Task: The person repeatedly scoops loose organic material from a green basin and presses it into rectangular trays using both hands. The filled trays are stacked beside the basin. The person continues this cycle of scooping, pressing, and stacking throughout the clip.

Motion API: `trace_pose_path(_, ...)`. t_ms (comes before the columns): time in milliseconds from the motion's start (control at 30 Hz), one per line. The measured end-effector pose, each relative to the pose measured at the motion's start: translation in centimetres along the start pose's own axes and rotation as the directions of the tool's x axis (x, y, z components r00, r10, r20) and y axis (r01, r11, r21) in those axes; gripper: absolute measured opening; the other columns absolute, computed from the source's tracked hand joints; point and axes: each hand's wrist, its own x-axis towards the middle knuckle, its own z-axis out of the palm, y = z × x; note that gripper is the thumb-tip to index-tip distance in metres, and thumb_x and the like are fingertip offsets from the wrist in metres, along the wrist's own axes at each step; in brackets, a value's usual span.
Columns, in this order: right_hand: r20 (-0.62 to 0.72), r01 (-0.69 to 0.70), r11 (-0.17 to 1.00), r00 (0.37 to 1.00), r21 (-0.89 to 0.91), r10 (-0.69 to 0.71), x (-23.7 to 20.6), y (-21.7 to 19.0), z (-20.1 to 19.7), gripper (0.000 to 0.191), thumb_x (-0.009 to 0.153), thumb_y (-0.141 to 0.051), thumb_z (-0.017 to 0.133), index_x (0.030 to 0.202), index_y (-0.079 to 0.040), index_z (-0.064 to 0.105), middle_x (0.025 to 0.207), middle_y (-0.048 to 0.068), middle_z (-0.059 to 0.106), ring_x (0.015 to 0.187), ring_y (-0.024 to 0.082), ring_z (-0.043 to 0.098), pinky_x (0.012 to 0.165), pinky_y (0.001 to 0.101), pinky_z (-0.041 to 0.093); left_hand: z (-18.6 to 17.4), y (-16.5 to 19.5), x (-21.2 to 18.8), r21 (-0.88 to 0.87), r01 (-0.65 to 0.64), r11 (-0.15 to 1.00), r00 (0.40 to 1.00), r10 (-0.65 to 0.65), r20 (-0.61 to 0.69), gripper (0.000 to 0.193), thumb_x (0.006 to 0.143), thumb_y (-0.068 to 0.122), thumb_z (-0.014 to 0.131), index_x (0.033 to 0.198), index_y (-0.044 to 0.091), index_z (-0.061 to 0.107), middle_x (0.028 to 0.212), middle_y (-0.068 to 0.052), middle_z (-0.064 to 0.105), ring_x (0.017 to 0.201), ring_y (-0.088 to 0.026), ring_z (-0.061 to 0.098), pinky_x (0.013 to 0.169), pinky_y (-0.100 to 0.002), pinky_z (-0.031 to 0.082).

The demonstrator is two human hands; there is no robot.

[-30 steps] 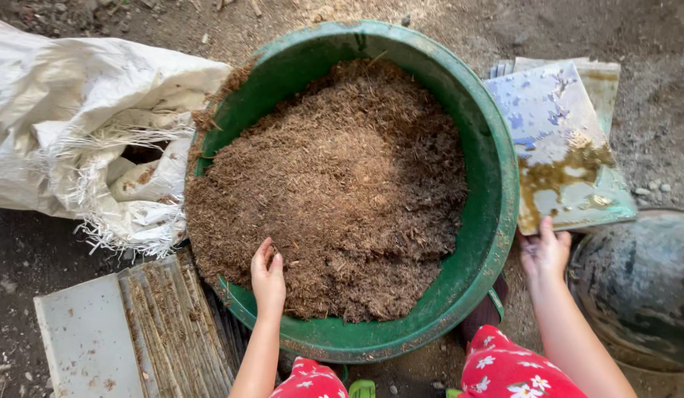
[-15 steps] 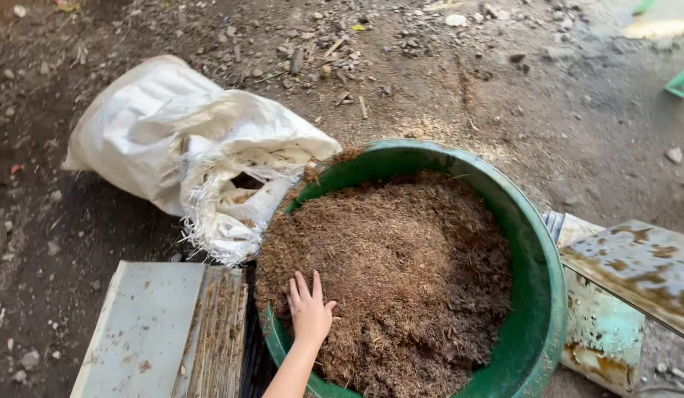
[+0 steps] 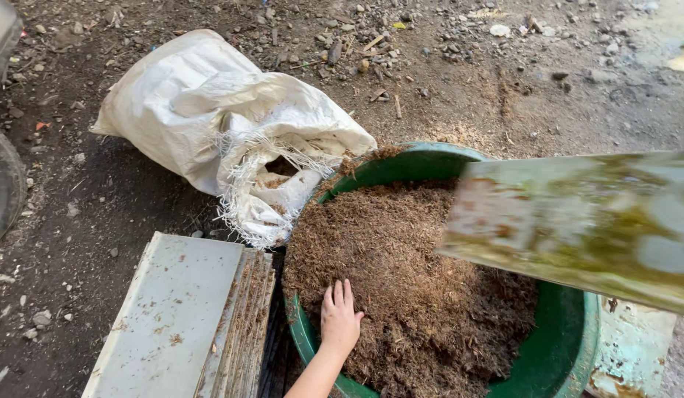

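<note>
The person's left hand lies flat, palm down, on the brown fibrous material that fills the green tub. Its fingers are stretched out and only slightly apart, pointing toward the far side, and they close on nothing. The material lies directly under the fingers and palm and spreads away from them to the right and to the far side, heaped close to the tub's rim. The hand rests near the tub's near-left edge, with the forearm crossing the rim toward the bottom of the view.

A flat, stained greenish board, blurred, hangs above the right part of the tub, covering some of the material. The right hand is out of sight, so whether it holds that board cannot be told.

Left of the tub, a stack of pale flat panels lies on the dirt ground, just beside the rim. On the far left, a white woven sack lies with its frayed open mouth touching the tub's far-left rim.
</note>
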Motion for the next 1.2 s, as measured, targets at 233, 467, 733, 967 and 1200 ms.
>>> trace_pose_path(233, 0.427, -0.248, 0.961, 0.861, -0.119, 0.275, 8.7, 14.0, 12.3, 0.017, 0.096, -0.018, 0.069, 0.102, -0.006, 0.059, 0.093, 0.005, 0.064, 0.083, 0.016, 0.063, 0.071, 0.0330, 0.052, 2.5, -1.1, -0.7, -0.118, -0.016, 0.993, 1.000, 0.015, -0.007, 0.080, 0.100, 0.036, 0.060, 0.157, -0.002, 0.018, 0.160, -0.021, 0.026, 0.144, -0.040, 0.029, 0.120, -0.047, 0.025)
trace_pose_path(467, -0.101, -0.226, 0.651, 0.969, -0.725, 0.225, 8.5, 27.5, 11.4, 0.046, 0.100, -0.043, 0.067, 0.132, -0.011, 0.066, 0.117, 0.014, 0.066, 0.089, 0.031, 0.060, 0.080, 0.0454, 0.048, 0.6, -3.1, 0.1, -0.520, 0.074, 0.851, 0.972, -0.179, -0.154, 0.048, 0.102, 0.030, 0.057, 0.144, 0.008, 0.054, 0.148, -0.011, 0.052, 0.138, -0.031, 0.043, 0.114, -0.043, 0.038)
trace_pose_path(733, 0.057, -0.041, 0.232, 0.915, -0.972, 0.399, -10.0, 36.6, 11.5, 0.114, 0.081, -0.083, 0.051, 0.166, -0.024, 0.004, 0.171, 0.019, 0.004, 0.156, 0.042, 0.008, 0.117, 0.0720, 0.012, -1.5, -5.8, 6.3, -0.836, 0.170, 0.522, 0.917, -0.394, -0.060, 0.044, 0.098, 0.025, 0.062, 0.139, 0.010, 0.060, 0.135, -0.009, 0.064, 0.113, -0.026, 0.070, 0.097, -0.036, 0.053)
trace_pose_path(967, 0.266, 0.163, 0.267, 0.870, -0.950, 0.415, -20.6, 34.3, 17.7, 0.135, 0.061, -0.086, 0.070, 0.162, -0.018, 0.012, 0.164, 0.031, 0.009, 0.150, 0.048, 0.018, 0.114, 0.0683, 0.025, 1.5, -5.0, 8.3, -0.852, 0.164, 0.497, 0.928, -0.370, -0.037, 0.037, 0.096, 0.022, 0.065, 0.131, 0.008, 0.069, 0.114, -0.010, 0.074, 0.103, -0.023, 0.072, 0.091, -0.035, 0.054)
trace_pose_path(1200, 0.525, 0.540, 0.111, 0.716, -0.834, 0.459, -24.6, 32.0, 20.5, 0.124, 0.057, -0.070, 0.087, 0.160, -0.044, 0.022, 0.165, 0.029, -0.006, 0.149, 0.056, 0.006, 0.107, 0.0798, 0.018, 3.2, -4.7, 8.1, -0.800, 0.167, 0.576, 0.924, -0.374, -0.076, 0.038, 0.095, 0.022, 0.067, 0.130, 0.008, 0.069, 0.112, -0.013, 0.070, 0.099, -0.027, 0.069, 0.089, -0.038, 0.053)
